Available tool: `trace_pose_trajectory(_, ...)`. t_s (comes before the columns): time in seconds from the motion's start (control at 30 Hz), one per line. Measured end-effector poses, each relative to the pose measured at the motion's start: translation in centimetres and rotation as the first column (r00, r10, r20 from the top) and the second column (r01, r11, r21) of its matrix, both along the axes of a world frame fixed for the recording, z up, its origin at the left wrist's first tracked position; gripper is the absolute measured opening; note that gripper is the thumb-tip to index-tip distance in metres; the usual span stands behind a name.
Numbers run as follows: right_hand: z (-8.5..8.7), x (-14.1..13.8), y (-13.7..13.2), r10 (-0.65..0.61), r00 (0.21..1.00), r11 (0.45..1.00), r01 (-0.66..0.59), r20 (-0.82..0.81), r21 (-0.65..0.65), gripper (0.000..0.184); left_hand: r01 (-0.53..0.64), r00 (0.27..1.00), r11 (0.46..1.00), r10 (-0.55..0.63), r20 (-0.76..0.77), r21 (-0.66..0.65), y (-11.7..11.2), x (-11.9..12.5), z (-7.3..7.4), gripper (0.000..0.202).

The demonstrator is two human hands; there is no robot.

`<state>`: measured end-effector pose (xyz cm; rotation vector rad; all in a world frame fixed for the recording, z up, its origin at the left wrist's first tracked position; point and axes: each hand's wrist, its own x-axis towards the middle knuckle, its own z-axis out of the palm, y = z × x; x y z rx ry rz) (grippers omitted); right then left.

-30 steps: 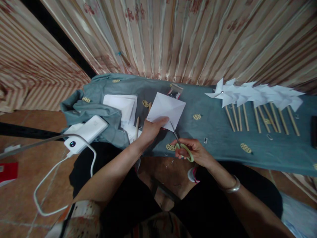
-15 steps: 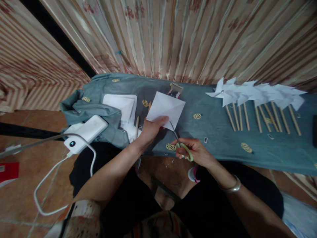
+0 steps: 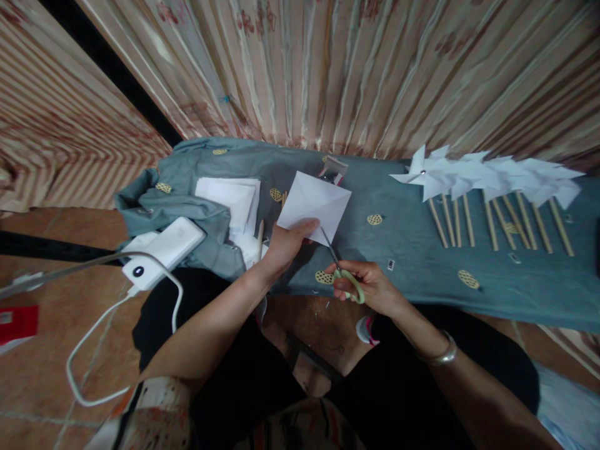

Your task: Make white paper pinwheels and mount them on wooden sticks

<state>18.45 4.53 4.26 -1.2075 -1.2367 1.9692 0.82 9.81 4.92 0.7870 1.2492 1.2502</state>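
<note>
The left hand pinches the paper, thumb flat on top, other fingers mostly hidden underneath. The right hand's fingers curl closed round the scissors, whose blades meet the paper near its lower corner; from here I can't quite tell if they're parted. The paper is over the cloth, between the stack and the pinwheels.

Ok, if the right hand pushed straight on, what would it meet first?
Likely the white paper in the left hand: the scissors in the right hand overlap its near corner, though depth is unclear.
</note>
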Motion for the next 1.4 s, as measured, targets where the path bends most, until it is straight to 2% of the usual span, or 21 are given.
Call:
trace_pose_trajectory(0.33,-0.11,-0.03,0.11,-0.032,0.999,0.999,0.032,-0.013,-0.005,0.041,0.028,1.0,0.999,-0.028,0.012,-0.038,0.09,-0.14,0.04,0.026)
trace_pose_trajectory(0.57,0.33,-0.09,0.21,-0.016,1.0,1.0,0.016,-0.022,0.011,0.041,0.089,0.996,0.996,-0.088,0.015,-0.006,-0.18,0.14,0.02,0.023)
trace_pose_trajectory(0.87,-0.35,0.16,0.14,0.0,1.0,0.998,0.0,-0.004,0.06,0.038,0.091,0.996,0.995,-0.091,0.008,-0.027,-0.16,0.16,0.01,0.021)
trace_pose_trajectory(1.17,-0.02,-0.02,0.29,-0.019,1.0,1.0,0.019,-0.006,0.001,0.043,0.111,0.994,0.994,-0.11,0.017,-0.027,-0.41,0.23,-0.06,0.022)
trace_pose_trajectory(1.4,-0.36,0.09,0.31,-0.037,0.999,0.999,0.036,0.017,0.023,0.043,0.106,0.994,0.994,-0.106,0.006,-0.035,-0.48,0.35,0.23,0.023)
